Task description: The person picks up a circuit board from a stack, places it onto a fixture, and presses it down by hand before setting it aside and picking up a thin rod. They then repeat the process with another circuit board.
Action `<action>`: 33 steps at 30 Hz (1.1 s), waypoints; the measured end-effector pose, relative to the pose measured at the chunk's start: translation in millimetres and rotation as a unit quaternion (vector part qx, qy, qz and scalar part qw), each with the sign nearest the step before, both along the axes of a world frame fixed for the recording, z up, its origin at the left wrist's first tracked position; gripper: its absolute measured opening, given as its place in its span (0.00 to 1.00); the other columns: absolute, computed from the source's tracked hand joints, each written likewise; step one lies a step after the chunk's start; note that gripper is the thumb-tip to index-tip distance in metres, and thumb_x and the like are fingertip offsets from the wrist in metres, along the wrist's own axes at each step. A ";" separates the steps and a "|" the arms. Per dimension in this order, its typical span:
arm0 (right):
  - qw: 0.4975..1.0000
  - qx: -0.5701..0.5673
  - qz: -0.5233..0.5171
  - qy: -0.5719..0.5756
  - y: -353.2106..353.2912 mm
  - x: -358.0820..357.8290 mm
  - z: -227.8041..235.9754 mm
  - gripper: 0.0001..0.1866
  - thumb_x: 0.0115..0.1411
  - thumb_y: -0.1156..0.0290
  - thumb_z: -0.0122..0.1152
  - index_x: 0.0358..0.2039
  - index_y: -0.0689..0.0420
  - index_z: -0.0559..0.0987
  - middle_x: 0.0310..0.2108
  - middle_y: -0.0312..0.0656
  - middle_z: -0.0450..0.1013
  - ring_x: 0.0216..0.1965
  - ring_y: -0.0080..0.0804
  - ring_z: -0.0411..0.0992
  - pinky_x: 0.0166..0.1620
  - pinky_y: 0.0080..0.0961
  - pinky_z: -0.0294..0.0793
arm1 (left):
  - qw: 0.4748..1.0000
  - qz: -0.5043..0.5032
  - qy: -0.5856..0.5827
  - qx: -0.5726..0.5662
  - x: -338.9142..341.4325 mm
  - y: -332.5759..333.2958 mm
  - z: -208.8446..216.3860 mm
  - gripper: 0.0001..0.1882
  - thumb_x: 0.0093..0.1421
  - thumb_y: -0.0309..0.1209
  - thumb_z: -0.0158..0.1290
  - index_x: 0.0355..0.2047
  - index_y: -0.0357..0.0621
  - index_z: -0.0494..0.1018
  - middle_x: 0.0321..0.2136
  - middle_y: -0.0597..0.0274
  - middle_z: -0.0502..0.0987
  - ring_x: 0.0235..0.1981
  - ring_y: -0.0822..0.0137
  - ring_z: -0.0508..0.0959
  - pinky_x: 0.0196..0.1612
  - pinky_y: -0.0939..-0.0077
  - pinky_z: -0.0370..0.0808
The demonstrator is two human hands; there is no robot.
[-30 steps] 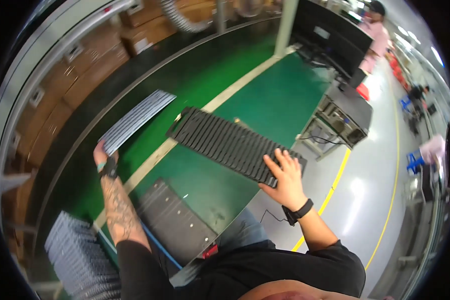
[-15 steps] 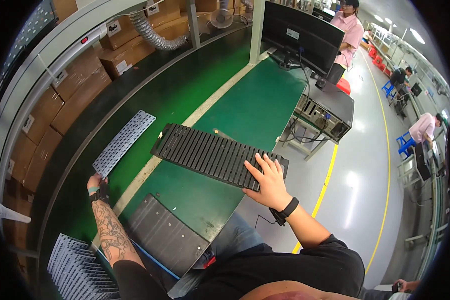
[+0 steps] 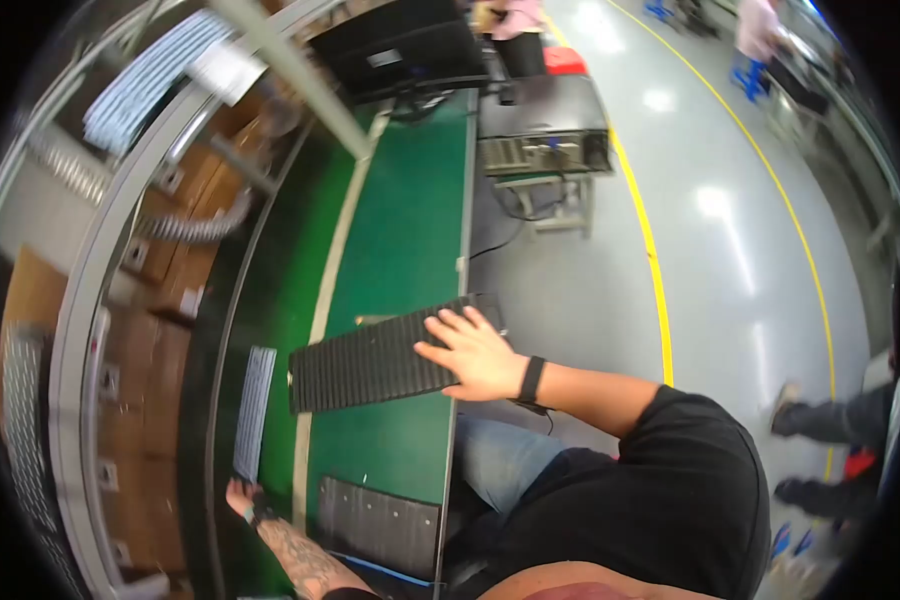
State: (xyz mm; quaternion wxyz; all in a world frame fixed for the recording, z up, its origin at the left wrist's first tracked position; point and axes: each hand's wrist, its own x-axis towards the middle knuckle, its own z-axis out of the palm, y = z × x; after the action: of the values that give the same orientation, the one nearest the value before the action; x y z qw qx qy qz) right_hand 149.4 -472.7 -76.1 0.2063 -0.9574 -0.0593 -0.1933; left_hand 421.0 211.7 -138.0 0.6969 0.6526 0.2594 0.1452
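Spread flat over the right end of a black slotted rack (image 3: 365, 365), my right hand (image 3: 475, 357) is open. The rack lies across the green worktop, its left end reaching over the pale strip beside the conveyor belt. My left hand (image 3: 240, 496) is at the near end of a pale panel with rows of small slots (image 3: 255, 415). Its fingers look closed on the panel's edge, though blur softens them. The panel lies lengthwise along the green-lit belt (image 3: 288, 300).
A dark flat board (image 3: 375, 522) lies on the near worktop. Farther off stand a monitor (image 3: 400, 45) and a computer case (image 3: 545, 110). Cardboard boxes (image 3: 150, 370) line the left behind a metal frame (image 3: 85, 400). Stacked pale panels (image 3: 155, 85) sit up high. Other people are at the right.
The view has swung right, so everything appears turned and shifted. My right hand stays flat on the rack, and my left hand stays at the panel's near end.
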 end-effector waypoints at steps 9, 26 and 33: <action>0.998 0.006 0.048 -0.028 5.5 -1.9 -15.6 0.45 0.45 0.54 0.74 0.64 0.54 0.70 0.67 0.60 0.58 0.70 0.58 0.53 0.70 0.61 0.48 | 0.987 -0.091 0.018 0.132 -54.5 -17.7 85.0 0.25 0.66 0.46 0.44 0.58 0.49 0.73 0.56 0.59 0.72 0.48 0.58 0.76 0.42 0.57 0.73; 0.992 0.014 0.108 0.056 -20.3 -9.0 -10.1 0.45 0.46 0.55 0.71 0.64 0.57 0.70 0.69 0.62 0.55 0.72 0.59 0.49 0.72 0.59 0.43 | 0.996 -0.075 -0.032 -0.034 -252.8 -169.9 198.7 0.20 0.63 0.46 0.53 0.52 0.54 0.78 0.49 0.67 0.77 0.46 0.63 0.76 0.48 0.61 0.75; 0.988 0.067 0.118 0.077 -34.7 -7.3 -1.5 0.37 0.46 0.55 0.72 0.55 0.59 0.76 0.62 0.61 0.63 0.69 0.59 0.54 0.71 0.58 0.48 | 0.978 -0.121 -0.168 -0.030 -377.9 -239.0 238.6 0.14 0.67 0.38 0.53 0.49 0.49 0.78 0.45 0.67 0.79 0.43 0.66 0.77 0.50 0.66 0.72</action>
State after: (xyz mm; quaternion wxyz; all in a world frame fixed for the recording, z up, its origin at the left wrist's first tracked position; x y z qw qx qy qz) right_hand 142.1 -507.5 -77.6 0.2953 -0.9396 -0.1431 -0.0971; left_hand 43.0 -27.3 100.6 0.7626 0.6238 0.0618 0.1597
